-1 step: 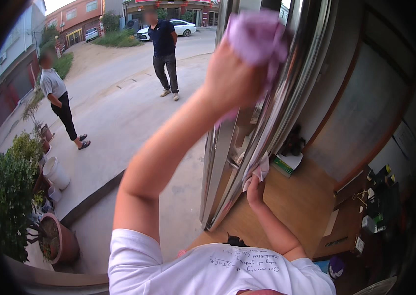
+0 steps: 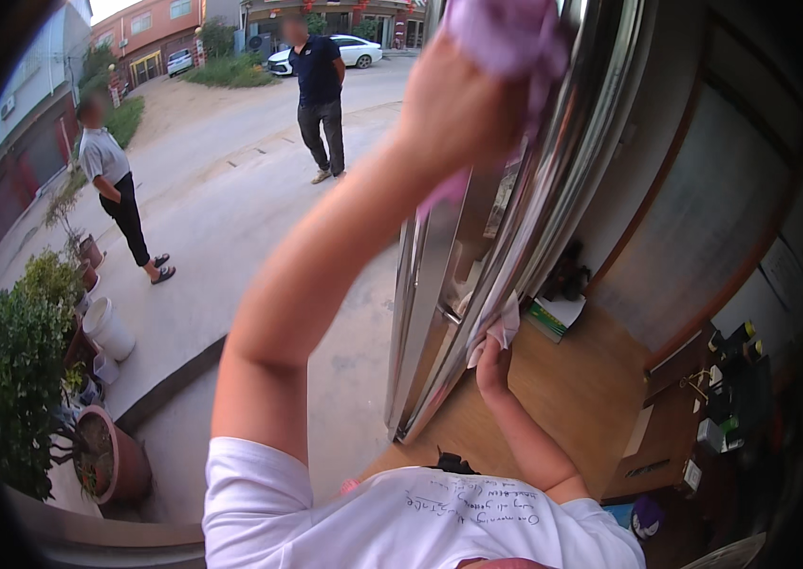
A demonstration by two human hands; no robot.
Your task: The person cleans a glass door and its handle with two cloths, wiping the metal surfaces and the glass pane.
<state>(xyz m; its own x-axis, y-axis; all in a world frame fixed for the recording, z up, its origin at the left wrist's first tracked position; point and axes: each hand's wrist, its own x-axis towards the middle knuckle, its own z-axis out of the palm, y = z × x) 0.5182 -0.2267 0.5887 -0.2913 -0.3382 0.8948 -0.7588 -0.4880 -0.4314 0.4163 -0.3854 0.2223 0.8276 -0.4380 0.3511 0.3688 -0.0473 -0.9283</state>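
Observation:
Raised high, my left hand (image 2: pixel 463 114) is closed around a purple cloth (image 2: pixel 506 36) against the upper part of a shiny metal-framed door (image 2: pixel 463 248). Part of the cloth hangs past the hand, and its top runs out of view. Lower down, my right hand (image 2: pixel 492 370) grips a pale pink cloth (image 2: pixel 506 325) at the inner side of the same door, close to its edge. A door handle (image 2: pixel 452 315) shows a little left of this cloth. The left fingertips are hidden by the cloth and slightly blurred.
Two people, one in a dark shirt (image 2: pixel 316 76) and one in a light shirt (image 2: pixel 104 156), stand outside. Potted plants (image 2: pixel 112 465) and a white bucket (image 2: pixel 107 327) line the left. Indoors are a book (image 2: pixel 558 316) on the wooden floor and a cluttered desk (image 2: pixel 653 465).
My left hand and the purple cloth have shifted slightly up along the door. My right hand stays in place with the pale pink cloth.

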